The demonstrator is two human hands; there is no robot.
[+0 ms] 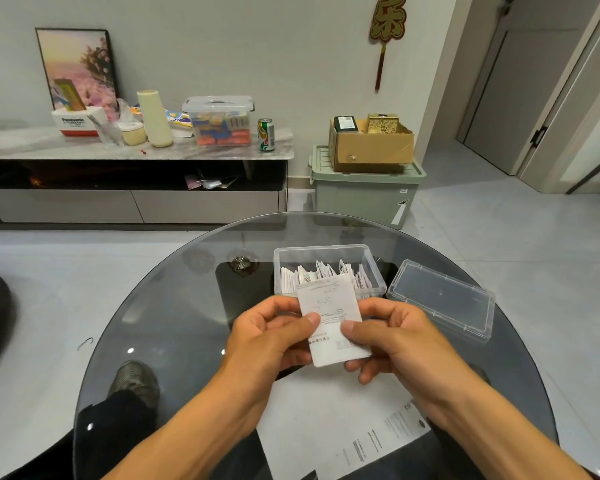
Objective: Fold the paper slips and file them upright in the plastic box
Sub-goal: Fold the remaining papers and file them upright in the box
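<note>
A white printed paper slip (329,317) is held upright above the round glass table (153,341), just in front of the clear plastic box (374,268). My left hand (271,337) pinches the slip's left edge with thumb on the front. My right hand (392,337) pinches its right edge the same way. Several folded slips (321,273) stand upright inside the box.
The box's clear lid (440,299) lies to the right of the box. A large white printed sheet (340,431) lies on the table under my forearms. My knee and shoe (136,379) show through the glass at left.
</note>
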